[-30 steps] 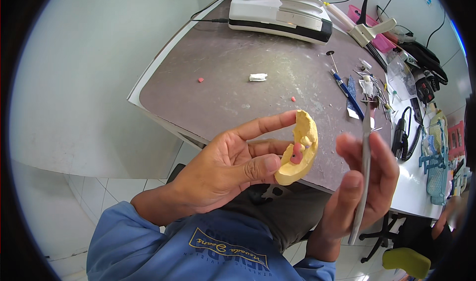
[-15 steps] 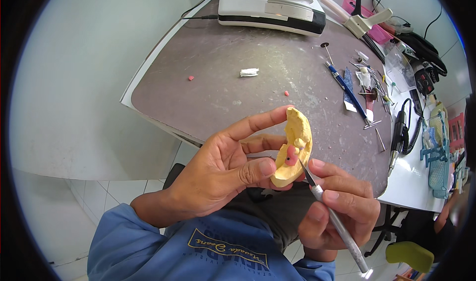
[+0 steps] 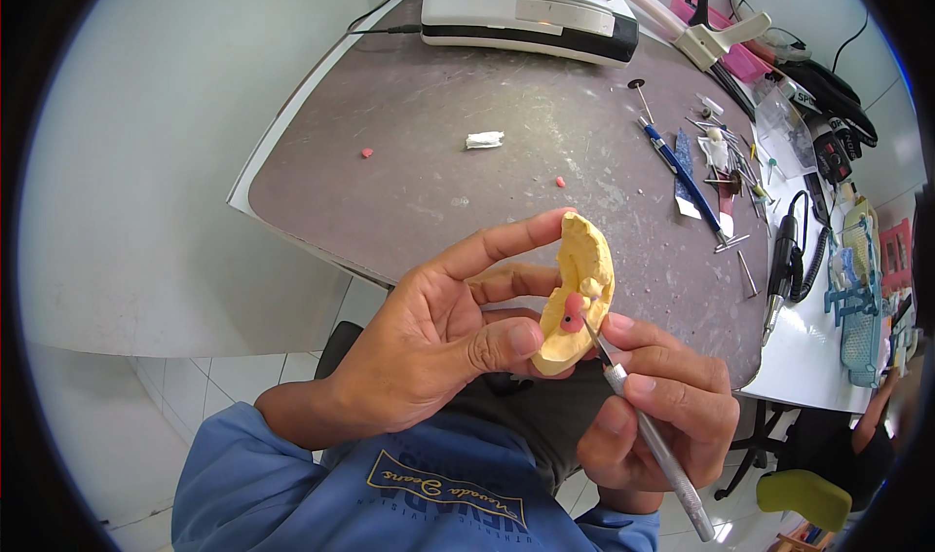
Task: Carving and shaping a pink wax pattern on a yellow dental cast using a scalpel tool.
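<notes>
My left hand (image 3: 438, 338) grips a yellow plaster dental cast (image 3: 589, 245) upright between fingers and thumb. A small pink piece (image 3: 574, 310) with a dark spot sits on the cast, beside pale tooth shapes. My right hand (image 3: 672, 406) is closed round a silver-handled blade tool (image 3: 662, 450), its thin tip against or very near the pink piece and cast.
A white machine with a ribbed hose (image 3: 516, 36) stands on the worn desk (image 3: 341, 162). Small pink bits and a white roll (image 3: 484, 140) lie there. Burs, a blue pen-like tool (image 3: 672, 162), a handpiece (image 3: 781, 269) and baskets (image 3: 857, 338) are rightward, with a co-worker's arm (image 3: 872, 416) beyond.
My right hand has brought the tool down and left to the cast, its tip now at the pink piece. The cast has shifted slightly left.
</notes>
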{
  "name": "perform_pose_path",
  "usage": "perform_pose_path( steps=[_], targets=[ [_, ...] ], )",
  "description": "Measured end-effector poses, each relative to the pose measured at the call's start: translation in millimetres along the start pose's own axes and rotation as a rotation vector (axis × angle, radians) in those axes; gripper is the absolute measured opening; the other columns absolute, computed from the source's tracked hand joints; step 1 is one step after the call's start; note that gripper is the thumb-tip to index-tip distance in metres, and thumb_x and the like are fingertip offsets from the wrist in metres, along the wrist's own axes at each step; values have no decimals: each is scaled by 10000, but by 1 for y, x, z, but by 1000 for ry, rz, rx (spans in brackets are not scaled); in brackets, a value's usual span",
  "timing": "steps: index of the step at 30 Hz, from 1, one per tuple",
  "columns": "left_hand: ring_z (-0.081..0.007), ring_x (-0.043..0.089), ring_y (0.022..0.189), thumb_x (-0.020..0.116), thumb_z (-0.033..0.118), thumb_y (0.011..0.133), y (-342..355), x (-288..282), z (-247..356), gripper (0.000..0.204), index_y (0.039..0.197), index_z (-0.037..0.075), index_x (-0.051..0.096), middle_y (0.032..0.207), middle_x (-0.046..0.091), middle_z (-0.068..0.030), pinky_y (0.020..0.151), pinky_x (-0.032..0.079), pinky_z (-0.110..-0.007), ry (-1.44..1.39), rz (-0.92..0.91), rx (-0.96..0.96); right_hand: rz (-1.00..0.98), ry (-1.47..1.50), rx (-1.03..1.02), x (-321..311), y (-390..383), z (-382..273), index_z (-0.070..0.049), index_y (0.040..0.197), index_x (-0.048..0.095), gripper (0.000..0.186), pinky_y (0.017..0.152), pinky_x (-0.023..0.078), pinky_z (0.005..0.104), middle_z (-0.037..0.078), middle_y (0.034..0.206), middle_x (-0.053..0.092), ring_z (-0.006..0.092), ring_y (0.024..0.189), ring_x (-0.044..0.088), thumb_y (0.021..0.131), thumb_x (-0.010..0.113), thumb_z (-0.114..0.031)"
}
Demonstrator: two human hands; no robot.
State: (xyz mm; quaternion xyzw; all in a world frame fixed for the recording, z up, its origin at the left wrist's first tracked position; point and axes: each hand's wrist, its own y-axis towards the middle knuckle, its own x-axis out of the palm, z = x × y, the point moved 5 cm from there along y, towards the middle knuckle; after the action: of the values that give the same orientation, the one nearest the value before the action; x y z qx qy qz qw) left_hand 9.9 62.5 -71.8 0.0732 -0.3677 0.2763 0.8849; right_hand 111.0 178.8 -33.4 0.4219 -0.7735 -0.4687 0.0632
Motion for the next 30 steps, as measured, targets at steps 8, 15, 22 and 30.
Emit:
perform_pose_path(
  steps=[8,15,22,30],
  targets=[
    [-274,555,1255,717,220,905,1,-2,-1,783,1536,94,271,1373,520,-264,911,553,-364,30,-2,20,-7,-1,-1,-1,-1,1,0,1008,511,257,814,608,374,165,859,598,284,856,704,916,675,-175],
    [-280,544,1272,720,226,899,1,-3,-2,791,1536,90,272,1368,529,-262,925,545,-370,44,-9,8,-24,-22,-36,-3,0,1,12,997,521,227,796,617,376,170,853,597,270,826,697,905,664,-138],
    [-313,493,1330,722,222,897,0,-2,-2,789,1535,86,278,1379,538,-217,967,528,-386,52,-12,16,-45,-33,-45,-4,4,-2,23,955,542,184,760,625,379,179,799,611,266,804,698,880,650,-105],
    [-318,490,1330,728,194,892,1,-2,-4,778,1523,63,292,1399,517,-209,1048,487,-438,65,-3,40,33,-80,-18,-4,4,-5,17,917,553,158,744,629,401,175,767,601,261,755,694,868,642,-105]
  ],
)
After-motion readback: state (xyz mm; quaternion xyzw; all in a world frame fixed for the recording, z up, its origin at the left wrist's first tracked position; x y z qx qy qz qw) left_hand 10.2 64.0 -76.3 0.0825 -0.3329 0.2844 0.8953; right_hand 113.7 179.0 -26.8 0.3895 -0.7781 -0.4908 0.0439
